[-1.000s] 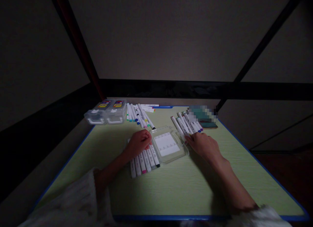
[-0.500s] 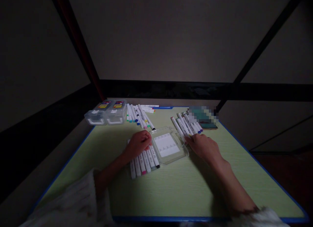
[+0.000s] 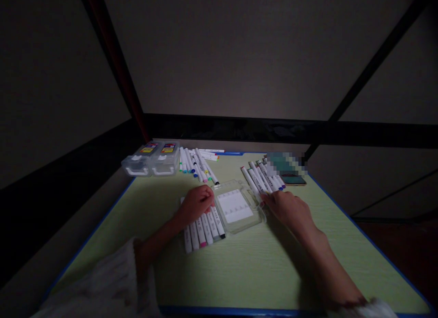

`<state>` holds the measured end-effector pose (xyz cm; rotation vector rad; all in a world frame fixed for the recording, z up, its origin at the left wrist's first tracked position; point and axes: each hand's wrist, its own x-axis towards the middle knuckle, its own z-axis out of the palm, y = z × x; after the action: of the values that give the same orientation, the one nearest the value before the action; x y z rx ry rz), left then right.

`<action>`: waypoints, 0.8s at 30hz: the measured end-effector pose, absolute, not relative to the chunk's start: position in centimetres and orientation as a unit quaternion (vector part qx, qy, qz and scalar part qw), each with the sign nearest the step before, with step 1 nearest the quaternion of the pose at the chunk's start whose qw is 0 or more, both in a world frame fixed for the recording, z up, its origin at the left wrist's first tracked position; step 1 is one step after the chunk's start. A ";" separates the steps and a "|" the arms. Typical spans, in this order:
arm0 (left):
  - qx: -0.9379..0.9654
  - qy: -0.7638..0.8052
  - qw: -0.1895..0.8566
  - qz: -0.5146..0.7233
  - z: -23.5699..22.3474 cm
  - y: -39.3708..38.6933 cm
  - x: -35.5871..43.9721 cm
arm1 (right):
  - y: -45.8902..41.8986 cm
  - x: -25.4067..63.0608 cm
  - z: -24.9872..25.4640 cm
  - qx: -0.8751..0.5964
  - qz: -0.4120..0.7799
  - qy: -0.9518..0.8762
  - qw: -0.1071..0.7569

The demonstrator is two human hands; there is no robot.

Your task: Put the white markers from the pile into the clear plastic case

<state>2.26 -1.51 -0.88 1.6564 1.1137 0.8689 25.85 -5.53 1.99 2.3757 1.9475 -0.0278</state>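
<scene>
My left hand [image 3: 196,203] rests with curled fingers over a row of white markers [image 3: 201,236] lying side by side in one half of a clear plastic case. Whatever its fingers may hold is hidden. The case's other half, the clear lid [image 3: 239,226], lies open flat to the right, with a white paper card [image 3: 235,205] in it. Right of the lid, my right hand [image 3: 290,211] is closed, its thumb and fingers at the near end of a white marker [image 3: 250,181] from a loose group. That marker has a red far tip; its near end is partly covered.
Two clear plastic cases [image 3: 166,165] with handles stand at the back left. Beside them lies a loose pile of white markers [image 3: 201,165] with coloured ends. A phone [image 3: 297,179], partly pixelated, lies at the back right. The pale green table [image 3: 253,272] has a blue edge.
The whole view has shifted slightly, so everything sits a little lower and to the right. Both hands stay in nearly the same places relative to the markers and case.
</scene>
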 end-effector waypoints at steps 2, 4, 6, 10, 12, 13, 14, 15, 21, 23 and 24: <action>0.674 0.452 0.464 0.354 -0.9 -1.5 2.3 | -5.6 25.8 2.1 0.778 -0.002 0.627 0.034; 0.677 0.451 0.463 0.352 -0.8 -1.5 2.3 | -5.7 25.7 2.2 0.780 0.008 0.625 0.030; 0.680 0.449 0.460 0.353 -0.8 -1.5 2.3 | -5.8 25.5 2.5 0.775 0.023 0.631 0.019; 0.676 0.448 0.466 0.353 -0.9 -1.4 2.3 | -6.2 24.7 2.9 0.759 0.056 0.649 -0.017; 0.674 0.450 0.467 0.353 -1.0 -1.4 2.2 | -6.2 24.4 3.0 0.748 0.067 0.659 -0.037; 0.674 0.450 0.467 0.353 -0.9 -1.4 2.2 | -6.3 24.3 3.0 0.742 0.070 0.666 -0.047; 0.674 0.450 0.467 0.353 -0.9 -1.4 2.2 | -6.3 24.2 2.9 0.734 0.072 0.673 -0.056; 0.674 0.450 0.468 0.353 -0.9 -1.4 2.2 | -6.3 24.1 2.8 0.727 0.073 0.680 -0.065; 0.665 0.458 0.476 0.349 -0.7 -1.4 2.2 | -6.3 23.3 1.9 0.650 0.078 0.746 -0.123; 0.667 0.455 0.475 0.350 -0.8 -1.4 2.2 | -6.3 23.0 1.7 0.627 0.072 0.764 -0.136; 0.668 0.454 0.473 0.352 -0.8 -1.4 2.2 | -6.2 22.9 1.6 0.619 0.068 0.770 -0.139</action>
<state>2.21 -1.39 -0.78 1.6347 1.1112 0.8608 22.90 -6.24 1.63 2.1405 2.6589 0.2356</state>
